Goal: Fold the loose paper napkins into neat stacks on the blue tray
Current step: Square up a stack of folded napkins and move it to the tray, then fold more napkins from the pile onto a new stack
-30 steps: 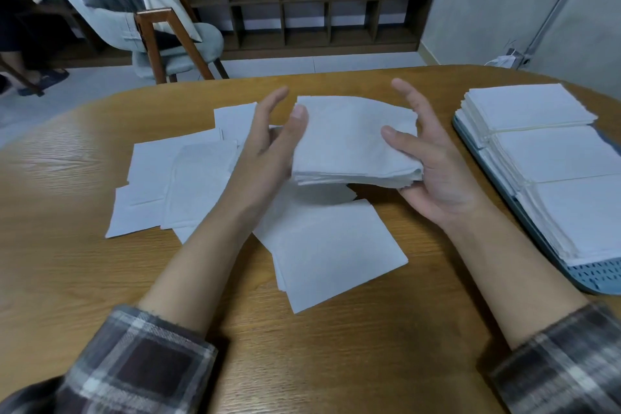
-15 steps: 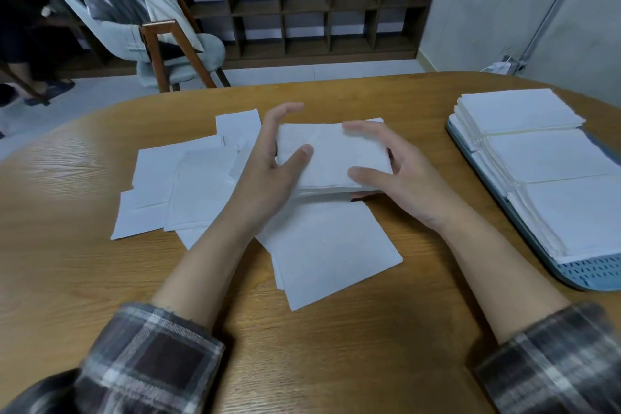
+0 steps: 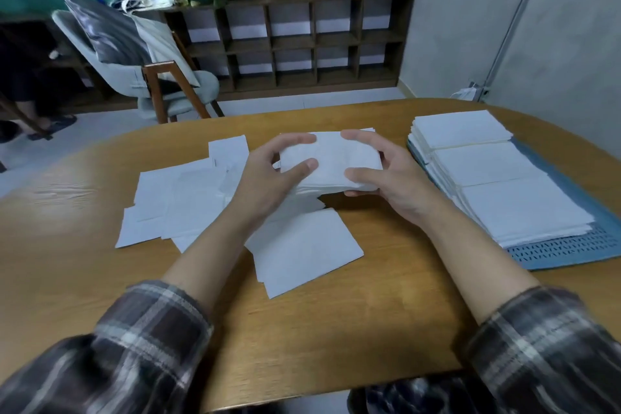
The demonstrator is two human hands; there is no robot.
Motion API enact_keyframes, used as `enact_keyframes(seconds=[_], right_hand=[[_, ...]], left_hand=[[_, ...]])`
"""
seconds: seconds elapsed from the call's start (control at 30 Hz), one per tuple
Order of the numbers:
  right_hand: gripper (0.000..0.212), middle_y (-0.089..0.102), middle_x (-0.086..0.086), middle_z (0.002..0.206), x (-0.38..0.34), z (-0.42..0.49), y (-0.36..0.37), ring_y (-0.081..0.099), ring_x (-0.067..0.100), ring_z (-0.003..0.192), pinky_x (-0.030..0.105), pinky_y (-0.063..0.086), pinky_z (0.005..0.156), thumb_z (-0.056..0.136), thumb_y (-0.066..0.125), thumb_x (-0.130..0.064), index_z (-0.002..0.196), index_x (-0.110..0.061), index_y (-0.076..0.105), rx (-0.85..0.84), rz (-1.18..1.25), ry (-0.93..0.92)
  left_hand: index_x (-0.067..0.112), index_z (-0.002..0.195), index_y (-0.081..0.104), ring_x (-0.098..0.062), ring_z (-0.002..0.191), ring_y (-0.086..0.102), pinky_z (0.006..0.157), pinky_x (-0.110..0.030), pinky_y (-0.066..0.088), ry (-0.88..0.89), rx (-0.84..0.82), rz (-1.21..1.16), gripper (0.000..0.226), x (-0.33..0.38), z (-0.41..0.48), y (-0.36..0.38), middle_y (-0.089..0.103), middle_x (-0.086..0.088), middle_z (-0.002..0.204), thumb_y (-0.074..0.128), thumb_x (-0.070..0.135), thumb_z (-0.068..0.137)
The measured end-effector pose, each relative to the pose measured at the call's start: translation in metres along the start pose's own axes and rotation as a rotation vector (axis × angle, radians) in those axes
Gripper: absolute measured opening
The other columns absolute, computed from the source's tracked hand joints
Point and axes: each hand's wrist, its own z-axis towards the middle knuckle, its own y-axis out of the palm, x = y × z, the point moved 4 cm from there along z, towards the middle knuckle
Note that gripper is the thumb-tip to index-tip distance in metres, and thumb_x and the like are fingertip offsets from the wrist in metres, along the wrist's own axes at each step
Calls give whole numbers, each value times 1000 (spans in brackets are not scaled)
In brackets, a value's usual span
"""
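Note:
A small stack of folded white napkins [image 3: 331, 161] is held above the middle of the wooden table. My left hand [image 3: 268, 175] grips its left end, thumb on top and fingers curled over the far edge. My right hand [image 3: 386, 175] grips its right end the same way. Loose unfolded napkins [image 3: 181, 198] lie spread on the table to the left, and one more napkin [image 3: 309, 252] lies in front of my hands. At the right, the blue tray [image 3: 571, 249] carries three neat napkin stacks [image 3: 484, 165] in a row.
The round wooden table [image 3: 369, 329] has bare surface near me and at the far left. Behind it stand a grey chair [image 3: 148, 77] with a cushion and a dark cubby shelf [image 3: 302, 44] with plants on top.
Both hands have closed in on the napkin stack and squeezed it into a narrower, squarer bundle. The camera has tilted up, showing more of the room.

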Motion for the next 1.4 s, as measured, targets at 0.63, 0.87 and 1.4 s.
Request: enact_keyframes(seconds=[0.63,0.87,1.4], right_hand=[[41,69,-3,133,-25,-47,-211,62,15,123,27,46,99,88,77,-4,124,-23,75,396,-325,57],[45,65,-7,141,-3,-37,-245,58,12,133,35,44,116,85,81,-14,127,-27,74,452,-451,149],[49,41,0,163,-17,-40,-237,30,25,154,26,20,113,101,66,-24,149,-22,58,368,-850,48]], left_hand=[[27,127,67,-15,126,56,82,-34,66,-101,-197,-148,33,72,26,172,57,4,141,76,17,97],[28,127,69,-16,90,71,85,-42,65,-168,-215,-140,30,65,43,208,61,-4,126,74,22,99],[27,135,68,-17,139,39,113,-30,37,184,-84,346,33,70,46,222,43,1,145,66,33,103]])
